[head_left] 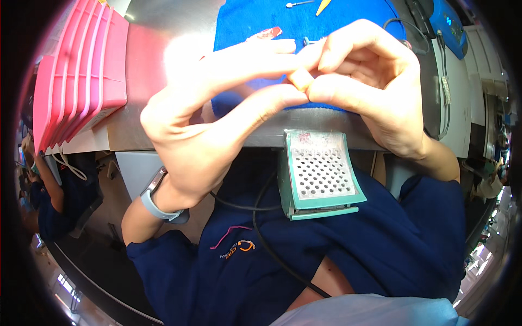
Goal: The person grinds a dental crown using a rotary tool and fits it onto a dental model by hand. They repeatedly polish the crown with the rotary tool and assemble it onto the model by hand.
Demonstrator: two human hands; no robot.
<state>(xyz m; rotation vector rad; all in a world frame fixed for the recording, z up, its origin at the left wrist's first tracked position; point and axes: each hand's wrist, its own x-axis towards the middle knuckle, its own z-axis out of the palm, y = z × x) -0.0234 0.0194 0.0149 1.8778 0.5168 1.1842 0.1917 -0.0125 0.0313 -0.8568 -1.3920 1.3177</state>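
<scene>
Both of my hands meet over the near edge of the blue mat (pixel 255 22). Left hand (pixel 201 125) pinches with thumb and forefinger, and right hand (pixel 370 76) closes its thumb and curled fingers from the other side, so the 2 grips share 1 small pale orange piece (pixel 300 80), held between the fingertips just above the metal tabletop (pixel 147 60). A grey watch (pixel 157 204) wraps my left wrist. Below the hands, at the table's front edge, sits a teal tray with a perforated plate (pixel 321 174), and a black cable (pixel 261 228) runs under it across my dark blue clothing. Stacked pink trays (pixel 76 76) stand well to my left, and a blue machine (pixel 448 24) sits far right.
</scene>
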